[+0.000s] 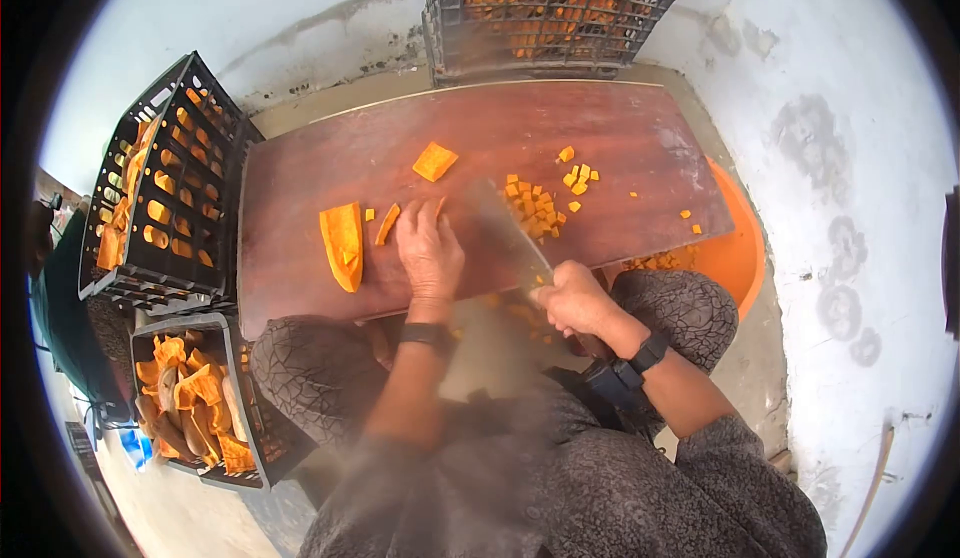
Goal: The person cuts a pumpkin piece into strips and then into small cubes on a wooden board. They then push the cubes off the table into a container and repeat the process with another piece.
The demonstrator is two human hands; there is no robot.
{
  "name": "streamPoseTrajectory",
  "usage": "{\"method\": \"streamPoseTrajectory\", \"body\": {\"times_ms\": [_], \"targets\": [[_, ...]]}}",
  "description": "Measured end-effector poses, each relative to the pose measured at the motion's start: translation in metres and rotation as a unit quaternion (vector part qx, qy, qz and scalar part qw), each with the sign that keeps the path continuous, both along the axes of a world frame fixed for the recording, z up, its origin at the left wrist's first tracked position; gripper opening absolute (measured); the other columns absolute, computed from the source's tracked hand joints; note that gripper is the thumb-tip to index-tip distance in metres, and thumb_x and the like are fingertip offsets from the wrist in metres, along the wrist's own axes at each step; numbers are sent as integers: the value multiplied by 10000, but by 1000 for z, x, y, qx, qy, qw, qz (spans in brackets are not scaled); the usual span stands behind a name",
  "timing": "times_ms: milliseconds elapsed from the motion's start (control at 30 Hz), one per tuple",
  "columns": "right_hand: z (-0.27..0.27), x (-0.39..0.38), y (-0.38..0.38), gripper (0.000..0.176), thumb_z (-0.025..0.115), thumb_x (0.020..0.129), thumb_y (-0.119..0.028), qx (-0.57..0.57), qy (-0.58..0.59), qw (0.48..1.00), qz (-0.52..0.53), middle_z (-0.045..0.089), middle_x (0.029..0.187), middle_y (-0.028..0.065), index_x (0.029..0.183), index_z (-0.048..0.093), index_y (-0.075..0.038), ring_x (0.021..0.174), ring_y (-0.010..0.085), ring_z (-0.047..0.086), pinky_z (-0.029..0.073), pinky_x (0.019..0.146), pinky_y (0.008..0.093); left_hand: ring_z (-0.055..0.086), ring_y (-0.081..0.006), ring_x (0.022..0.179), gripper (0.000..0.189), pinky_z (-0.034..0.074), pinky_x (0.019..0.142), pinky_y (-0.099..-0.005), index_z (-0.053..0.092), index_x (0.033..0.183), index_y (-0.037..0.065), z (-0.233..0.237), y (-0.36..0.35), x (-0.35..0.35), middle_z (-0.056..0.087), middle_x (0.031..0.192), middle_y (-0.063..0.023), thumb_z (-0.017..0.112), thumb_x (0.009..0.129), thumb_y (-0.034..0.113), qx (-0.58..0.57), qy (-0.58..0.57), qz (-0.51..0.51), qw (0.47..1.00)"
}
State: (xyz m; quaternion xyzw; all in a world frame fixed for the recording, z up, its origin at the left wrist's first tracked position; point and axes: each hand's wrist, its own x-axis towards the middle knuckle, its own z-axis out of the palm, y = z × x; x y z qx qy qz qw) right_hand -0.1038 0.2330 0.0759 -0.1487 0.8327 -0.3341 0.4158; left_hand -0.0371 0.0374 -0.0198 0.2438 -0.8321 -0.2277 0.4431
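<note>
My right hand (pixel 578 303) grips the handle of a cleaver (pixel 512 226), its broad blade pointing up and left over the board. Beside the blade my left hand (pixel 430 256) is closed, fingers curled down on the wooden board (pixel 320 158). A sliver of orange shows at its fingertips, seemingly a pumpkin piece mostly hidden by the hand. Left of that hand lie a thin pumpkin strip (pixel 387 224) and a large pumpkin wedge (pixel 342 246). A squarish pumpkin chunk (pixel 435 161) sits farther back. Diced pumpkin (pixel 535 206) is heaped right of the blade.
An orange tub (pixel 745 248) stands under the board's right end, with diced pumpkin near its rim. Black crates of pumpkin stand at the left (pixel 205 198), lower left (pixel 250 398) and back (pixel 555 18). Another person's dark green clothing (pixel 75 308) shows at far left.
</note>
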Motion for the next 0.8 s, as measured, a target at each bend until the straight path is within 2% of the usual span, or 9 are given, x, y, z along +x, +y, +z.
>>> {"method": "streamPoseTrajectory", "body": {"times_ms": [67, 133, 267, 333, 367, 433, 667, 733, 800], "targets": [[0, 2, 1, 310, 593, 901, -152, 8, -7, 1000, 29, 578, 531, 125, 650, 571, 29, 429, 212, 580, 465, 423, 357, 545, -378, 1064, 345, 436, 933, -462, 597, 1136, 22, -10, -9, 3, 594, 1139, -183, 653, 796, 18, -23, -31, 21, 999], [-6, 0, 1, 301, 607, 904, -172, 48, 1, 997, 55, 590, 542, 129, 694, 590, 43, 447, 221, 600, 480, 440, 362, 545, -378, 1043, 369, 444, 914, -455, 599, 1149, 27, -19, -13, 5, 592, 1151, -183, 660, 785, 22, -17, -155, 35, 987], [-8, -12, 6, 302, 614, 905, -193, 53, 44, 997, 19, 593, 539, 131, 738, 610, 59, 466, 230, 620, 494, 452, 362, 547, -375, 1013, 388, 453, 891, -447, 607, 1150, 32, -28, -9, 10, 596, 1124, -188, 663, 767, 21, -25, -159, 17, 987], [-10, -17, 10, 299, 610, 904, -196, 61, 72, 995, -25, 591, 534, 139, 760, 621, 66, 475, 238, 629, 502, 458, 364, 549, -369, 994, 375, 456, 884, -446, 626, 1129, 42, -23, -7, 10, 603, 1084, -186, 655, 756, 22, 28, -202, -10, 979], [-10, -19, 12, 299, 610, 904, -196, 61, 73, 995, -25, 591, 534, 139, 760, 621, 66, 475, 238, 629, 502, 458, 364, 549, -369, 994, 375, 456, 884, -446, 626, 1129, 42, -21, -3, 11, 603, 1084, -186, 655, 756, 22, 28, -202, -10, 979], [-11, -20, 14, 350, 602, 891, -165, 24, 53, 998, -39, 574, 535, 104, 610, 542, 35, 441, 185, 591, 488, 416, 328, 568, -370, 987, 309, 482, 867, -451, 657, 1084, 61, -15, 7, 11, 618, 1058, -176, 634, 780, 10, 37, -184, -74, 979], [-20, -14, 13, 347, 611, 887, -184, 3, 136, 991, 5, 574, 524, 112, 625, 557, 37, 425, 184, 583, 489, 429, 325, 586, -354, 963, 295, 495, 865, -427, 665, 1060, 60, -20, 23, 8, 636, 1018, -139, 677, 767, 34, 35, -117, -218, 968], [-13, -12, 9, 300, 636, 864, -251, 58, 191, 978, 55, 653, 775, 259, 809, 670, 41, 786, 410, 665, 509, 721, 468, 585, -352, 971, 298, 494, 871, -426, 660, 1057, 58, -20, 23, 9, 633, 1022, -139, 690, 761, 42, 34, -111, -219, 969], [-14, -9, 8, 316, 641, 865, -253, 53, 227, 970, 73, 635, 690, 238, 775, 651, 50, 689, 378, 661, 517, 676, 445, 584, -350, 980, 303, 494, 876, -424, 655, 1054, 56, -19, 24, 11, 629, 1026, -139, 702, 754, 50, 32, -106, -218, 970]]}}
